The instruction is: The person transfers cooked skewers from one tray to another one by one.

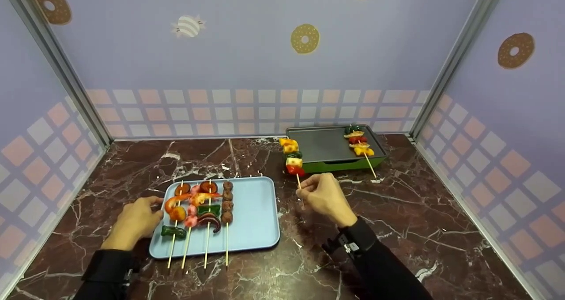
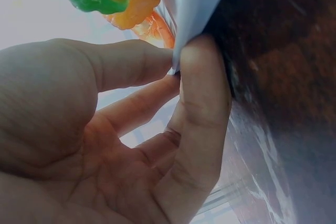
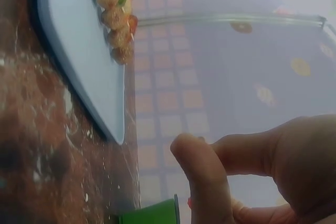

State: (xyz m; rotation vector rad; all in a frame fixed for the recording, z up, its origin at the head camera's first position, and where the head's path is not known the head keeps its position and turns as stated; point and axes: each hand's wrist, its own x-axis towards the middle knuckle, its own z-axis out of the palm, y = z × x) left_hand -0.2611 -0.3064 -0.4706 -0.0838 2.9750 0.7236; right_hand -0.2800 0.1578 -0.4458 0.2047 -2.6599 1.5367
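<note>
My left hand (image 1: 136, 220) is at the left edge of a light blue tray (image 1: 254, 216). In the left wrist view, its thumb and a finger (image 2: 202, 93) pinch the tray's rim (image 2: 191, 9). Four-free of my touch, several skewers lie side by side on the tray, among them a meatball skewer (image 1: 227, 203) and one with a shrimp (image 1: 176, 200). My right hand (image 1: 326, 196) pinches the stick end of a vegetable skewer (image 1: 292, 156) with yellow, green, white and red pieces. That skewer's food overlaps the left front corner of a green grill (image 1: 326, 143) with a dark top.
Another vegetable skewer (image 1: 358, 141) lies on the grill's right side, its stick jutting over the front edge. Printed walls (image 1: 265, 61) enclose the dark marble tabletop (image 1: 397, 229) at the back and both sides.
</note>
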